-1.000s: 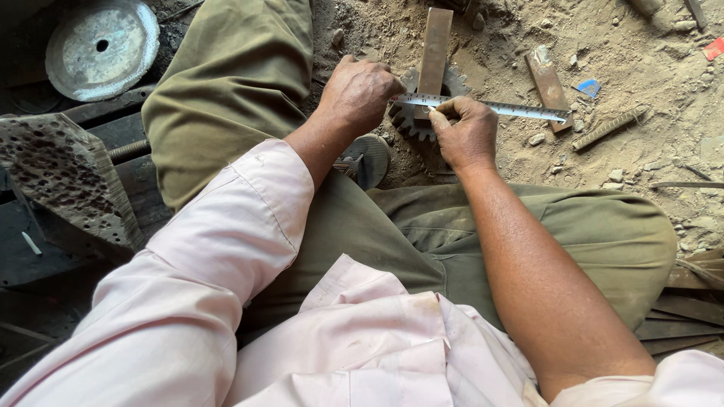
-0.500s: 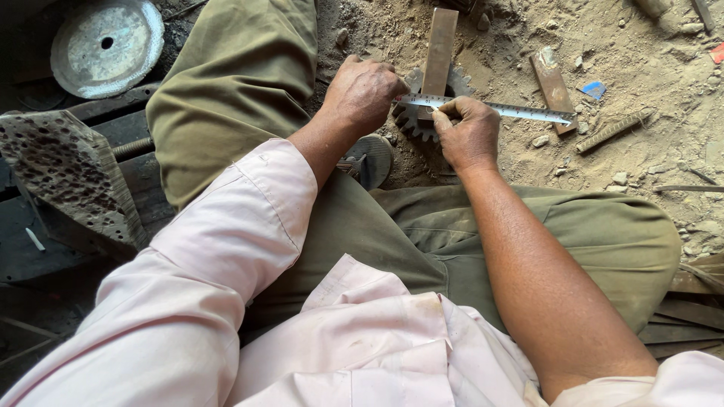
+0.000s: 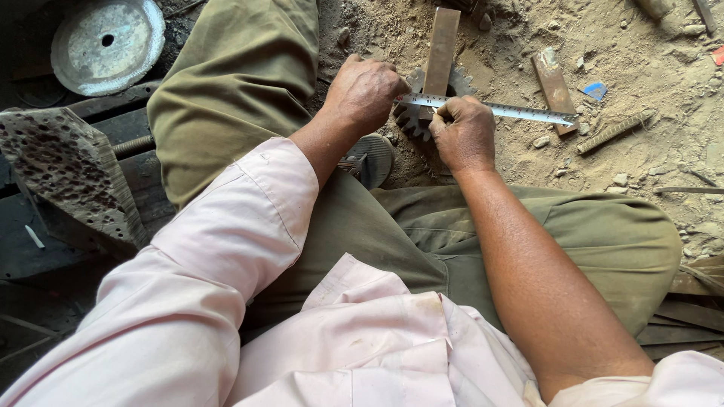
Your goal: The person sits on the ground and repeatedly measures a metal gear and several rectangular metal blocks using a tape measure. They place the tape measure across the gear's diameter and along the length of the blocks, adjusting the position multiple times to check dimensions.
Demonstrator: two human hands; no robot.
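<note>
A dark toothed metal gear (image 3: 411, 117) lies on the sandy ground between my knees, with a flat brown bar (image 3: 441, 49) resting across it. A steel ruler (image 3: 520, 112) lies across the gear, running out to the right. My left hand (image 3: 366, 94) is closed over the ruler's left end and the gear's left side. My right hand (image 3: 464, 136) pinches the ruler just right of the bar, thumb on top. Much of the gear is hidden under both hands.
A round metal disc (image 3: 105, 45) with a centre hole lies at top left. A pitted metal plate (image 3: 64, 169) leans at left. A small round object (image 3: 375, 158) sits by my leg. A brown block (image 3: 554, 79), a blue scrap (image 3: 594, 90) and a ridged rod (image 3: 615, 130) lie on the sand.
Both hands stay on the ruler and gear. The view has shifted slightly; the hands' grip looks the same.
</note>
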